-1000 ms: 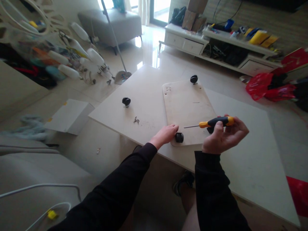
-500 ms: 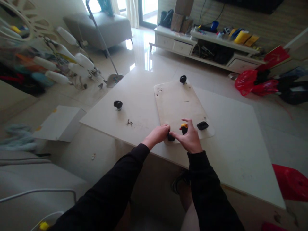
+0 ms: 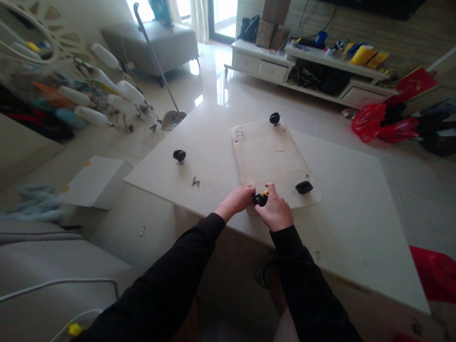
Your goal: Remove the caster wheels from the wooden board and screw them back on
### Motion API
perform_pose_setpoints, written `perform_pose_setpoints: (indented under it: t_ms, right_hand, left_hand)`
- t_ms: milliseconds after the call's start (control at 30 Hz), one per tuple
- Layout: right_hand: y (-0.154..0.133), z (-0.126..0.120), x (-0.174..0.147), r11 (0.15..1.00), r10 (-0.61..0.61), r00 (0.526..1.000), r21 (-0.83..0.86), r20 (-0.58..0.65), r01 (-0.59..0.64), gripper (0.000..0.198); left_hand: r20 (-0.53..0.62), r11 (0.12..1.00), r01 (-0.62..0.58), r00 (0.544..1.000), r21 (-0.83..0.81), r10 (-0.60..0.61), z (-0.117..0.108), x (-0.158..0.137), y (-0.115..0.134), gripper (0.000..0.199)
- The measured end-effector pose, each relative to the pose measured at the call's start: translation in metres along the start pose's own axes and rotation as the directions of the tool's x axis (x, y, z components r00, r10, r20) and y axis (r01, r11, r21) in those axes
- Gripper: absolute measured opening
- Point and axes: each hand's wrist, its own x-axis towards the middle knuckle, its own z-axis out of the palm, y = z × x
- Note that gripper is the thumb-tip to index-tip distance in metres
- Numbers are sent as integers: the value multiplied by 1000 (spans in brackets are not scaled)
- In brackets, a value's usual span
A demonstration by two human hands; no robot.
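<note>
Swung well inward over the last second: right hand, from out on the right with the screwdriver side-on to close beside the left hand. Right fingers curled round that screwdriver now, just a bit of yellow peeking out by the index finger, tip out of sight. Left fingers bunched narrow, right at the left side of a black caster; gripping it or merely resting there, impossible to tell. And that caster, tucked between both sets of fingertips, at the near left corner of the pale rounded board, partly covered by the right hand.

Out a little: second caster near the board's near right corner, well apart from the right fingers. Farther up, third caster at the far right corner; small holes at the far left one. Left of the board, a fourth caster, off on its own on the white tabletop, with a little heap of screws just nearer, between it and the left hand.

Beyond the table: white box on the floor at left, red plastic bag at right.
</note>
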Motion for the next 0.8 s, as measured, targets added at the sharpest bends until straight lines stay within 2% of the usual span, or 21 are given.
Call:
perform_pose_setpoints:
  t_ms: [233,300,367,400,433,500,567,600,667,800]
  right_hand:
    - [4,3,0,999,-14,999,48,-38,15,62]
    - [8,3,1,997,-12,998,77,-55,17,64]
    - [13,4,4,992,-9,997,125,-79,19,67]
    - [17,3,6,987,-4,995,159,-96,20,67]
    - [21,3,9,980,1,993,199,-115,22,68]
    - [31,1,14,958,25,989,286,-147,18,69]
    - [41,-3,18,931,62,986,364,-152,-2,71]
    - [46,-5,20,919,81,986,395,-147,-17,72]
    - [53,-8,22,898,117,984,438,-136,-46,74]
    - [59,-12,23,882,143,982,467,-126,-69,75]
  left_hand:
    - [-49,998,26,998,-65,-30,-7,1,0,14]
    - [-95,990,82,991,-116,-93,-18,0,-12,11]
    - [-160,965,197,961,-173,-225,-34,-6,-32,9]
    - [-190,941,269,932,-204,-307,-42,-10,-45,11]
    - [-227,906,356,885,-229,-406,-50,-16,-60,12]
    - [-306,809,530,749,-254,-587,-65,-31,-89,14]
    - [-368,714,642,616,-278,-697,-75,-47,-114,17]
    - [-386,677,678,565,-288,-730,-79,-55,-123,17]
    - [-398,641,709,518,-295,-757,-82,-67,-135,16]
    - [-380,609,734,493,-303,-783,-80,-78,-145,14]
